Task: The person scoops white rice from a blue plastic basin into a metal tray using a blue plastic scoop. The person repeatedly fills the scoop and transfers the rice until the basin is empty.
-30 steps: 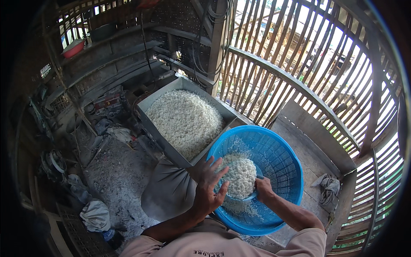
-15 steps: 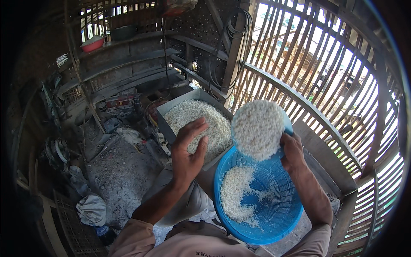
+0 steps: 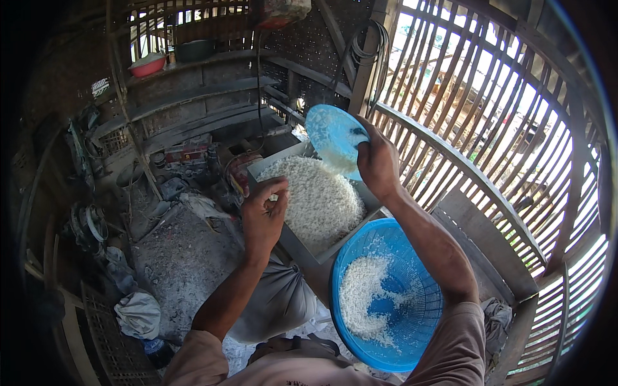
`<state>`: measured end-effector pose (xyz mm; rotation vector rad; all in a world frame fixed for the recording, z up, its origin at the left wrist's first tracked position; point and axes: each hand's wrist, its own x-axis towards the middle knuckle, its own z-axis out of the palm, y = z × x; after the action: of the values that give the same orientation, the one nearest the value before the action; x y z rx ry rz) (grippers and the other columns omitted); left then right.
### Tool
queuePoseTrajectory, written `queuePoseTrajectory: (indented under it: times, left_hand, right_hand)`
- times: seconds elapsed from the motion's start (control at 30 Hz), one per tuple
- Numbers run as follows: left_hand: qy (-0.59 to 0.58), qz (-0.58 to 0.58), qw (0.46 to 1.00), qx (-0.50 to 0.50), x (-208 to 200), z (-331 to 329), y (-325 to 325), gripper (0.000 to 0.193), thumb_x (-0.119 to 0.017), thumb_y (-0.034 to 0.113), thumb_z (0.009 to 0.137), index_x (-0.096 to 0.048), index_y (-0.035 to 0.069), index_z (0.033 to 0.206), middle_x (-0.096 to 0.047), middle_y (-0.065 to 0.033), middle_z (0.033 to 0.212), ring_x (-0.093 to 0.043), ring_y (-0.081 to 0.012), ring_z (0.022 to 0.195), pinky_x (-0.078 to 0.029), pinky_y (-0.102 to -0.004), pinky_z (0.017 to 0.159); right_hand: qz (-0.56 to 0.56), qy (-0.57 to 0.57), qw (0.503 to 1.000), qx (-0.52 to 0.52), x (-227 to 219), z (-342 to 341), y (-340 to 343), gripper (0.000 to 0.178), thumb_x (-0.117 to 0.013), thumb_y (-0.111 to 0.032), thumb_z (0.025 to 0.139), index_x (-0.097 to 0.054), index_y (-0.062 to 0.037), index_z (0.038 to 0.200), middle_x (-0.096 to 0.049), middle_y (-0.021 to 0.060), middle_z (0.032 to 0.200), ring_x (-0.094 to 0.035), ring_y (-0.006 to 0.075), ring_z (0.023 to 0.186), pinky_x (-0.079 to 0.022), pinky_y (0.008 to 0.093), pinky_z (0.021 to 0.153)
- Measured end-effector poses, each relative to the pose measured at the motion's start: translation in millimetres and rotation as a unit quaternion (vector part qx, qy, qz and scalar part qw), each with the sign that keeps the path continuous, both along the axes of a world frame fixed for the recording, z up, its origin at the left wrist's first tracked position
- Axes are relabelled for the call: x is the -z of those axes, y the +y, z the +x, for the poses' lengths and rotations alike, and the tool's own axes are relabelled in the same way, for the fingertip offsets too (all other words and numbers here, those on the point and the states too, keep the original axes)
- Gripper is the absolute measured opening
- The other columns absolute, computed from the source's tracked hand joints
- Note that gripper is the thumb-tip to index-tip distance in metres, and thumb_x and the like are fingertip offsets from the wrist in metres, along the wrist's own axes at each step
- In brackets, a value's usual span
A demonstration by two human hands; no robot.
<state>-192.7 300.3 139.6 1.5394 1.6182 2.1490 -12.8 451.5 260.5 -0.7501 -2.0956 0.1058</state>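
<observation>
My right hand (image 3: 381, 161) grips the rim of a light blue plate (image 3: 331, 132), tipped steeply over a square metal hopper (image 3: 302, 249). Some white grains still cling to the plate, and a clump slides off its lower edge. White rice grains (image 3: 315, 199) are heaped inside the hopper. At the hopper's left edge hovers my left hand (image 3: 262, 215), holding nothing, its fingers loosely bent and the thumb apart from them. Below my right forearm stands a blue plastic basket (image 3: 421, 257), with more rice spread along its left side.
Beyond the hopper, a red basin (image 3: 148, 65) and a dark basin (image 3: 195, 50) sit on a wooden shelf. A slatted wall (image 3: 476, 128) closes off the right. A tied pale sack (image 3: 277, 296) stands near my legs, and tools and clutter lie on the dusty floor at left.
My right hand has carried the plate from above the basket to the hopper and tilted it; most of its rice has left it. My left hand has shifted slightly left, its fingers more bent.
</observation>
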Motion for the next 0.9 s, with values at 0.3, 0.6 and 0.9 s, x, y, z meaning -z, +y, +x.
queuePoseTrajectory:
  times: [0.3, 0.6, 0.9]
  left_hand:
    - [-0.089, -0.027, 0.986, 0.138, 6.4, 84.3, -88.9, 0.007, -0.07, -0.001, 0.093, -0.073, -0.002, 0.099, -0.076, -0.0127, 0.103, -0.07, -0.0132, 0.085, -0.054, -0.0257, 0.067]
    - [-0.34, -0.248, 0.838, 0.347, 82.9, 137.9, -127.8, 0.065, -0.079, 0.017, 0.091, -0.047, 0.001, 0.145, -0.058, -0.0122, 0.134, -0.058, -0.0217, 0.12, -0.048, -0.0371, 0.102]
    - [-0.486, -0.327, 0.754, 0.296, 92.3, 207.8, -107.0, 0.064, -0.064, -0.007, 0.078, -0.052, -0.001, 0.14, -0.063, -0.0139, 0.124, -0.063, -0.0274, 0.115, -0.056, -0.0413, 0.093]
  right_hand:
    - [-0.108, 0.093, 0.989, -0.029, -10.3, 57.6, -36.4, 0.054, -0.05, 0.003, 0.086, -0.059, -0.0018, 0.139, -0.071, 0.0261, 0.112, -0.07, 0.0442, 0.099, -0.055, 0.0493, 0.088]
    - [-0.134, -0.093, 0.967, 0.198, 84.4, 268.5, -188.0, 0.06, -0.052, 0.005, 0.088, -0.05, -0.002, 0.148, -0.068, 0.0217, 0.127, -0.071, 0.0374, 0.107, -0.06, 0.0454, 0.086]
    - [-0.244, -0.309, 0.893, 0.218, 154.6, 314.1, -265.2, 0.068, -0.058, 0.0, 0.086, -0.046, -0.0059, 0.152, -0.067, 0.0168, 0.128, -0.069, 0.0361, 0.103, -0.058, 0.0464, 0.083]
